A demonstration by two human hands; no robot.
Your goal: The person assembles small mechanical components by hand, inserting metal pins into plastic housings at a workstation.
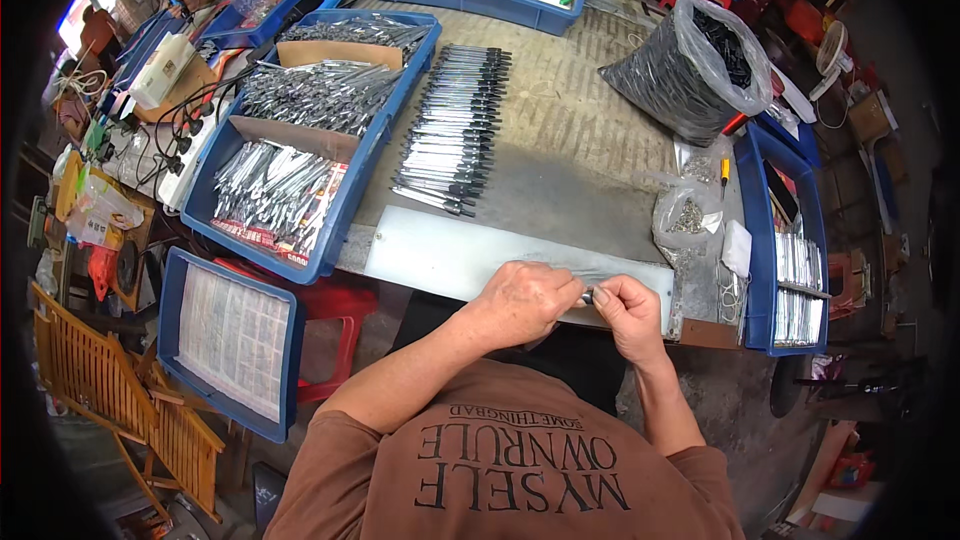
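My left hand (525, 300) and my right hand (630, 314) meet over the front edge of the worktable, both with fingers pinched together. Between the fingertips shows a small dark piece (588, 296); most of it is hidden, so its kind is unclear. Under the hands lies a long whitish board (440, 248) along the table edge. Beyond it, a column of thin silver pen-like rods with black ends (455, 130) lies side by side. A clear bag of small metal parts (688, 212) sits to the right of the board.
At left stands a blue tray (345, 225) of loose silver rods, split by cardboard. A large clear bag of black parts (690, 70) leans at the far right. Another blue tray (760, 290) holds silver rods. A yellow-handled tool (725, 172) and a red stool (345, 330) are nearby.
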